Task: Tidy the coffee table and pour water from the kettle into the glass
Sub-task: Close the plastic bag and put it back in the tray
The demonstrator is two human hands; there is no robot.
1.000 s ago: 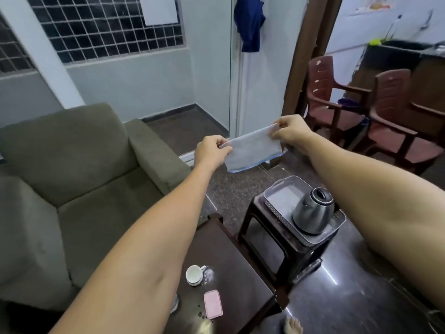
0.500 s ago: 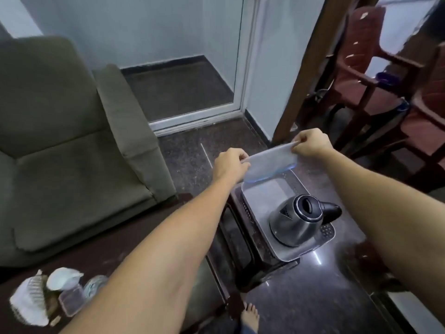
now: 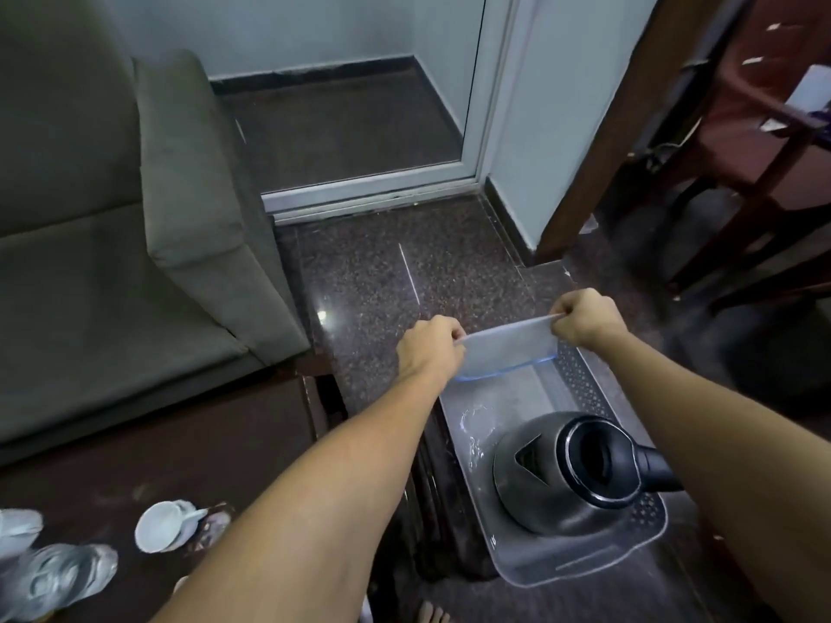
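Observation:
A pale cloth with a blue edge (image 3: 508,353) is stretched between my two hands, just above the far end of a grey plastic tray (image 3: 584,564). My left hand (image 3: 429,348) pinches its left corner and my right hand (image 3: 584,319) pinches its right corner. A steel kettle (image 3: 562,478) with an open black top stands in the near half of the tray. The dark coffee table (image 3: 202,442) lies at lower left, with a white cup (image 3: 164,526) on its side and a glass object (image 3: 58,577), blurred, near the left edge.
The tray sits on a dark stool (image 3: 443,510) right of the coffee table. A grey-green sofa (image 3: 112,245) fills the left. Red-brown chairs (image 3: 764,141) stand at the far right. A door frame (image 3: 490,105) and dark speckled floor (image 3: 404,272) lie ahead.
My view has tipped further down and nearer. Both hands have lowered the stretched cloth from chest height to just over the tray's far end. The kettle has not moved.

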